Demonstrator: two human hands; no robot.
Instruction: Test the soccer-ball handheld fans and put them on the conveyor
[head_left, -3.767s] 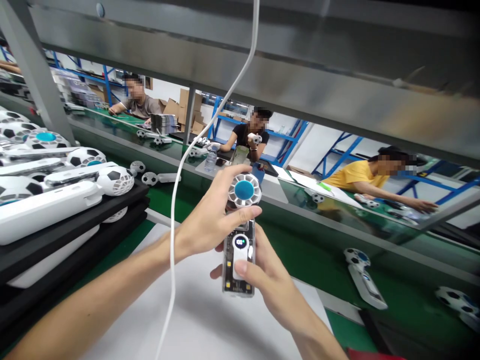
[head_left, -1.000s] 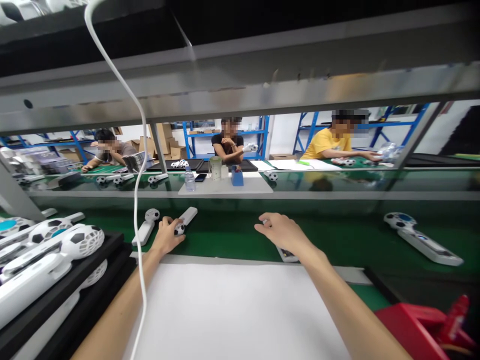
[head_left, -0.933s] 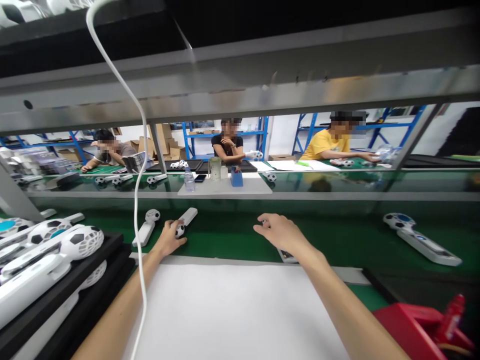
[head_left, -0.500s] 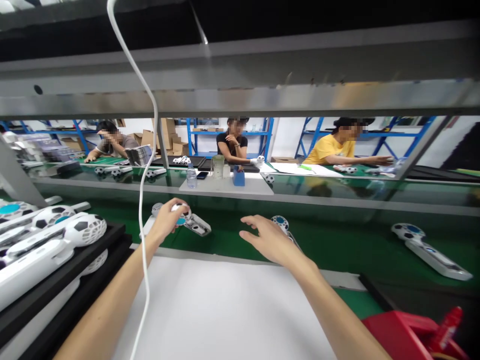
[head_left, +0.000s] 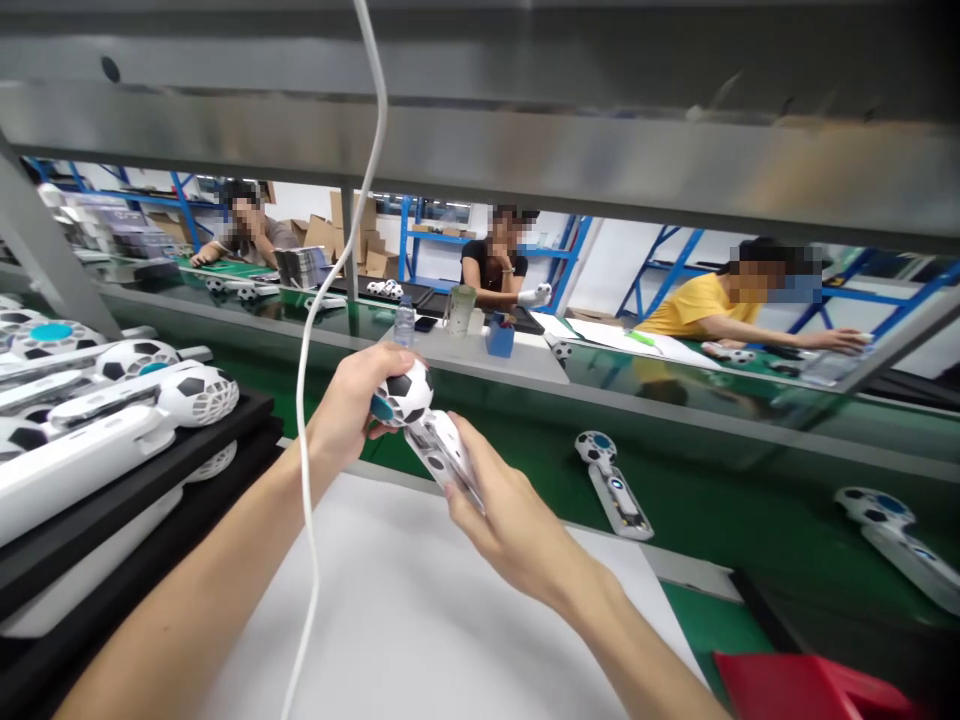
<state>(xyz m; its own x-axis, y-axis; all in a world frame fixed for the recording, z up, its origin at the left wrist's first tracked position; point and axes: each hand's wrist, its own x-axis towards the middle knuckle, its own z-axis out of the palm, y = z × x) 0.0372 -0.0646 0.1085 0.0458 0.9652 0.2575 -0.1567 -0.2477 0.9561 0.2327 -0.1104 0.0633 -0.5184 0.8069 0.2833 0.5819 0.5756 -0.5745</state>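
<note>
A handheld fan [head_left: 409, 396] with a round black-and-white football-patterned head and a white handle is held up between both hands. My left hand [head_left: 355, 398] is closed around its head, thumb on top. With my right hand [head_left: 508, 510] I grip the handle, fingers along one side and thumb on the other. The handle's inner side looks uncovered, but details there are blurred. Just right of my hands, a similar fan [head_left: 616, 490] lies on the green conveyor belt [head_left: 532, 450], its handle's inside showing. A further fan [head_left: 892, 535] rests on the belt at far right.
Several fans [head_left: 199, 395] fill black trays [head_left: 251, 400] at left. A white cable [head_left: 304, 400] hangs in front of my left forearm. White sheet [head_left: 405, 600] covers the bench; a red bin [head_left: 810, 685] stands at lower right. Co-workers sit across the belt beneath a metal beam [head_left: 480, 140].
My left hand has lifted the fan from the belt and brought it nearer. My right hand has moved left and closed on its handle. The view has tilted and shifted.
</note>
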